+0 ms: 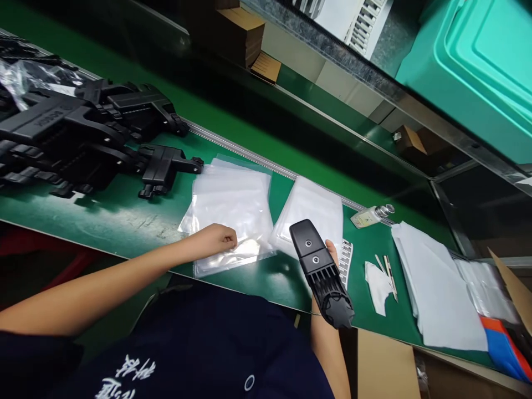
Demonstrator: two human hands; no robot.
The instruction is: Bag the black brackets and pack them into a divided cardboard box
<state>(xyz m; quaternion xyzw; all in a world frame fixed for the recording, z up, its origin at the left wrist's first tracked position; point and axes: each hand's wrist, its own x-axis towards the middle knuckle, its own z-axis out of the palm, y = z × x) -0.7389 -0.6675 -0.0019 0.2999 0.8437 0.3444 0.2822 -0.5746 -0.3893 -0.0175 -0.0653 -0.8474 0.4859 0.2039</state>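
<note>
The right hand (332,250), right of centre in the frame, grips a black part (318,266). The part stands out in front of the palm, tilted, its smooth end with two screws toward the top and its ribbed, toothed end toward the bottom. Most of the fingers are hidden behind it; one fingertip shows at its right edge.

The left hand (218,239), near the middle of the frame, lies over the front of a pile of clear bags (233,199). Its fingers are curled in, tips drawn together; whether they pinch any film I cannot tell.

A second stack, of white bags (310,205), lies just right of the first pile, partly behind the black part. A label sheet (346,260) shows beside the right hand. Farther right on the green bench (257,285) are a bottle (366,217) tipped at a slant in the view, a white scrap (377,285), thin sticks (389,271) next to it, and large white sheets (440,288).

At the left of the frame, black brackets (50,124) lie heaped, with one bracket (162,166) at the heap's right end, near the clear bags. A teal bin (477,72) fills the upper right corner.
</note>
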